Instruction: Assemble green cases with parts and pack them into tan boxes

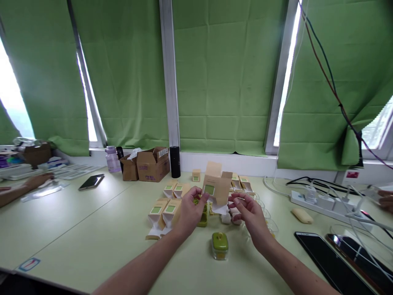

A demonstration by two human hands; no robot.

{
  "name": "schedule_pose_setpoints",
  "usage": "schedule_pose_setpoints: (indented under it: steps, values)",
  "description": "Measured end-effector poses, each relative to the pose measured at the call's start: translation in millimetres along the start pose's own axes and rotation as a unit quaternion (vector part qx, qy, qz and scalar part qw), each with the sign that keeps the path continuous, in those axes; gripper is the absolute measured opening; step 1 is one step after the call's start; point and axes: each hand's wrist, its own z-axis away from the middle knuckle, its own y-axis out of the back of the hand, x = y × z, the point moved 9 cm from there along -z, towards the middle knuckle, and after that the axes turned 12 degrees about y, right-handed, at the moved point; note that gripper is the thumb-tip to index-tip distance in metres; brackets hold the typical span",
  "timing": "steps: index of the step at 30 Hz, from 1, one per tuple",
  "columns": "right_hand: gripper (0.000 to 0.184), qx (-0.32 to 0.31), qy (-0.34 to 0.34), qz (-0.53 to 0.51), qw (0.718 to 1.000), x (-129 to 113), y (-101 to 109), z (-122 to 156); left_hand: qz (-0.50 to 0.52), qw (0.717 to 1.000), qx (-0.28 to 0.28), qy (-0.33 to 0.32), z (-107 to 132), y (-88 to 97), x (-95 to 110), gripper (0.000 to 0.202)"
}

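My left hand (190, 213) pinches a small kraft cardboard box (211, 179) by its left side, above the table. The box has a green square label, and its flaps stand unfolded. Close to the box's right side is my right hand (253, 219), fingers slightly bent and apart, with nothing visible in it. Below, between my forearms, sits a small clear container with a green lid (220, 241). Several green lids (202, 220) and white rolled pieces (226, 218) lie partly hidden behind my hands. Clear containers (272, 225) stand beyond my right hand.
Open kraft boxes (156, 211) stand left of my hands, with more boxes (244, 183) behind. Further back are a brown carton (152, 166) and a black cylinder (175, 162). Phones (328, 258) and a power strip (334, 207) lie right. Another person's hand (39, 179) is far left.
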Motion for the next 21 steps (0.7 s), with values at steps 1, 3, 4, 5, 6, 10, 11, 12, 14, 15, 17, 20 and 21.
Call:
schedule_pose_setpoints:
  steps: [1,3,4,5,6,10,11,12,14,15,17,20,21]
  values:
    - [0.065,0.003,0.005,0.007,1.000,-0.1,1.1,-0.3,-0.029,0.998,0.030,-0.048,0.8,6.5,9.5,0.032]
    - [0.064,0.000,0.011,0.019,1.000,0.5,0.7,-0.1,-0.083,0.979,0.081,-0.170,8.8,16.3,34.5,0.016]
    - [0.063,-0.004,0.014,0.024,1.000,1.1,-0.5,0.5,-0.111,0.960,0.098,-0.239,16.0,18.4,48.1,0.008]
    - [0.061,-0.009,0.017,0.029,0.999,1.9,-2.0,1.3,-0.142,0.936,0.108,-0.304,24.7,18.5,60.8,0.005]
    - [0.057,-0.014,0.019,0.035,0.999,2.9,-3.5,2.5,-0.176,0.908,0.117,-0.361,33.8,17.5,71.6,0.012]
    - [0.031,-0.018,0.025,0.086,0.996,8.9,-6.3,8.7,-0.298,0.811,0.163,-0.477,60.5,13.8,95.4,0.023]
    - [0.025,-0.019,0.030,0.101,0.994,10.6,-6.6,10.2,-0.313,0.795,0.170,-0.491,65.0,13.2,97.8,0.023]
    - [0.020,-0.024,0.037,0.113,0.993,12.4,-7.4,11.6,-0.325,0.782,0.172,-0.503,68.6,12.2,99.0,0.023]
    - [0.016,-0.042,0.049,0.125,0.990,17.6,-10.3,14.2,-0.341,0.765,0.171,-0.519,73.5,10.1,98.9,0.025]
    - [0.016,-0.055,0.051,0.126,0.989,21.0,-11.9,15.4,-0.346,0.758,0.170,-0.527,75.3,8.8,98.4,0.027]
    - [0.019,-0.074,0.053,0.130,0.987,27.6,-13.9,17.6,-0.350,0.747,0.165,-0.540,78.3,6.2,97.8,0.030]
    - [0.027,-0.090,0.053,0.154,0.982,32.5,-15.1,20.2,-0.351,0.739,0.163,-0.551,81.2,4.2,99.3,0.031]
    - [0.029,-0.090,0.052,0.164,0.981,32.7,-15.0,20.8,-0.352,0.739,0.165,-0.551,81.4,4.0,99.8,0.030]
